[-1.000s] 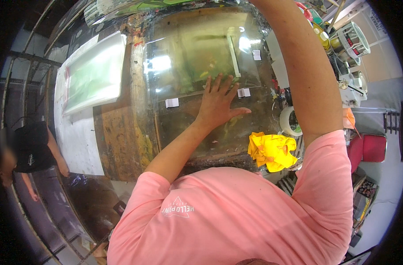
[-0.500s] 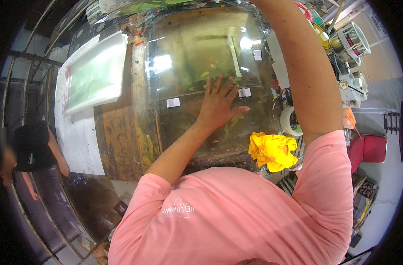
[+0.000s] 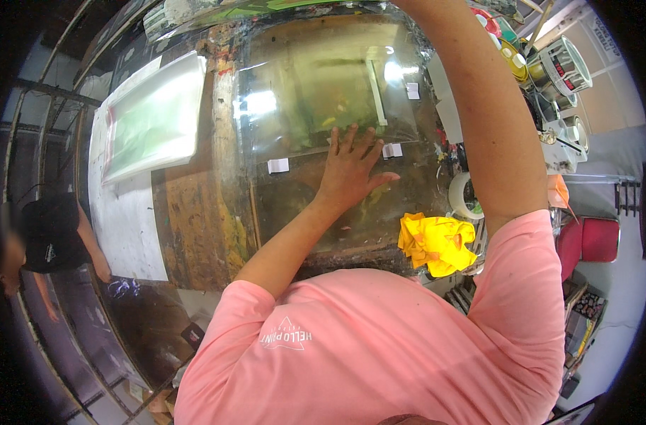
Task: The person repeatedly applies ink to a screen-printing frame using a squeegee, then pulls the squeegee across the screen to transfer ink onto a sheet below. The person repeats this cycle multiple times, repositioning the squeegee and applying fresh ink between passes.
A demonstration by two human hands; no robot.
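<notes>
My left hand (image 3: pixel 351 168) lies flat with its fingers spread on a glossy clear sheet (image 3: pixel 309 78) that covers a paint-stained wooden board. Its fingertips rest at the sheet's lower edge, beside a small white tab (image 3: pixel 392 150). Another white tab (image 3: pixel 277 165) is to the left of the hand, a third (image 3: pixel 413 91) farther off to the right. A thin white strip (image 3: pixel 376 92) sits on the sheet above the fingers. My right forearm (image 3: pixel 496 113) reaches up past the top edge of the picture, so my right hand is out of sight.
A crumpled yellow cloth (image 3: pixel 437 244) lies at the table's near right edge, by a tape roll (image 3: pixel 466 195). Paint containers (image 3: pixel 563 64) crowd the right. A stack of clear sheets (image 3: pixel 156 117) lies at left. Another person (image 3: pixel 50 234) stands at far left; a red chair (image 3: pixel 599 239) is at right.
My left hand stays flat in nearly the same place. My right arm has barely shifted, its hand still beyond the top edge.
</notes>
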